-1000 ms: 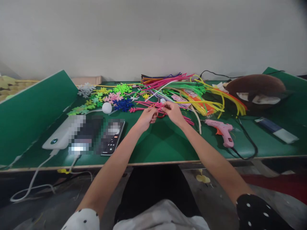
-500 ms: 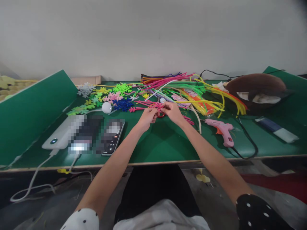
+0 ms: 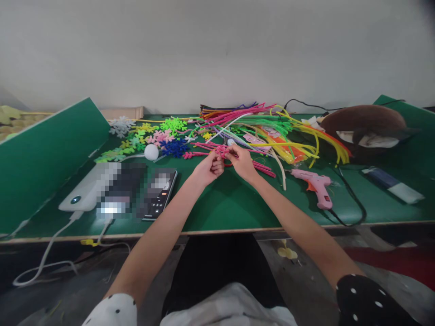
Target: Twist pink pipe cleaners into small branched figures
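Observation:
Between my hands is a pink pipe cleaner piece, bent into small loops and held above the table. My left hand pinches its left side, with the other fingers curled in. On the right side my right hand grips it between thumb and fingertips. Loose pink pipe cleaners lie just right of and behind my hands. Part of a red-handled tool shows beneath them, mostly hidden. Finished-looking snowflake shapes, among them a dark blue one and a bright green one, lie to the left.
Bundles of coloured pipe cleaners spread across the back. At right lie a pink glue gun, a brown round object and a flat packet. Leftward are a phone, a white power bank, a white ball and a green side panel.
Both hands have shifted slightly left, with the pink piece still between them. My left hand has turned a little, its fingers now more curled. Nothing else on the table has moved.

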